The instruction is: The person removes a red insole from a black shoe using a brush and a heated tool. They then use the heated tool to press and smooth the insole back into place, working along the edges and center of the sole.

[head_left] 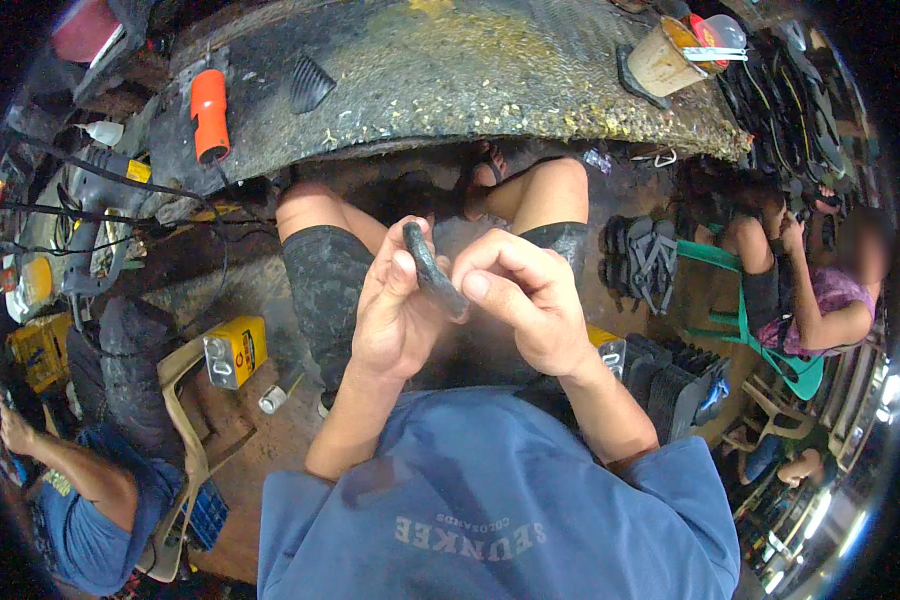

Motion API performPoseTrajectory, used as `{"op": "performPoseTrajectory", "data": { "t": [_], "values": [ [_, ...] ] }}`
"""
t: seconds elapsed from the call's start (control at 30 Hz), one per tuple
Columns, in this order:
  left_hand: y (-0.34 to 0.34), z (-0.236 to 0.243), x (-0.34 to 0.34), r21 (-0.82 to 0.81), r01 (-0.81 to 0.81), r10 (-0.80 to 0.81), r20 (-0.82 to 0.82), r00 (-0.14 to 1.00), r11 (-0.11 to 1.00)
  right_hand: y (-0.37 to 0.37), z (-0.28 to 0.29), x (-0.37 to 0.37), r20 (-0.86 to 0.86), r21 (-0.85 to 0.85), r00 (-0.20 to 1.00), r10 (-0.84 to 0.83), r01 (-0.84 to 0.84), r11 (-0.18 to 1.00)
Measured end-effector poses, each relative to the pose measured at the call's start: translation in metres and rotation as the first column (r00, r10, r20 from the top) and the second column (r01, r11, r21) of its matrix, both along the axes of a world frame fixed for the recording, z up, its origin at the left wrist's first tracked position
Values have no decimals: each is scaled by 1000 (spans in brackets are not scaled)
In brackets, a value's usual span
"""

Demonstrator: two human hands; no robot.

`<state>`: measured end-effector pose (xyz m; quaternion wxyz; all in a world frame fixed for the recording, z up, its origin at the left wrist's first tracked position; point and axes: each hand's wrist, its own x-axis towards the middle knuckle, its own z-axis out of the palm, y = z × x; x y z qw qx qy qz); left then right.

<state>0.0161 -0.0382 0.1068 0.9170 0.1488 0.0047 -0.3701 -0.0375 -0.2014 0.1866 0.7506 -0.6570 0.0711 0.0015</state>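
Above my lap, my left hand [392,300] grips a dark, narrow, curved piece [430,268] between the thumb and fingers. The piece looks rubbery and is tilted, its upper end standing above the fingers; its exact kind does not show. Beside its lower end is my right hand [530,305], fingers curled and thumb pressed toward the index finger. Those fingertips are at the edge of the piece, and whatever they pinch is too small or hidden to make out.
A worn workbench [400,80] spans the front, bearing an orange cylindrical tool [209,115], a ribbed black piece [311,84] and a stained bucket [660,62]. Sandals [642,262] stand on the floor at right. Two people [815,315] sit nearby, one each side. A yellow can [236,352] is at left.
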Motion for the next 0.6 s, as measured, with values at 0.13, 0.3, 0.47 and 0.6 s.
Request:
{"op": "performPoseTrajectory", "data": {
  "t": [0.13, 0.3, 0.47, 0.6],
  "values": [
    [6, 2, 8, 98, 35, -38, 29, 999, 995, -6, 0, 0, -52, 45, 997, 61, -58, 997],
    [8, 1, 13, 155, 57, -61, 22, 998, 986, -7, 0, 1, -49, 95, 996, 71, -66, 993],
    [7, 5, 12, 151, 61, -67, 38, 997, 987, -6, -2, -1, -17, 100, 999, 48, -46, 994],
    [3, 5, 11, 137, 51, -57, 41, 998, 989, -4, -5, -1, -52, 193, 998, 38, -27, 981]
  ]
}}
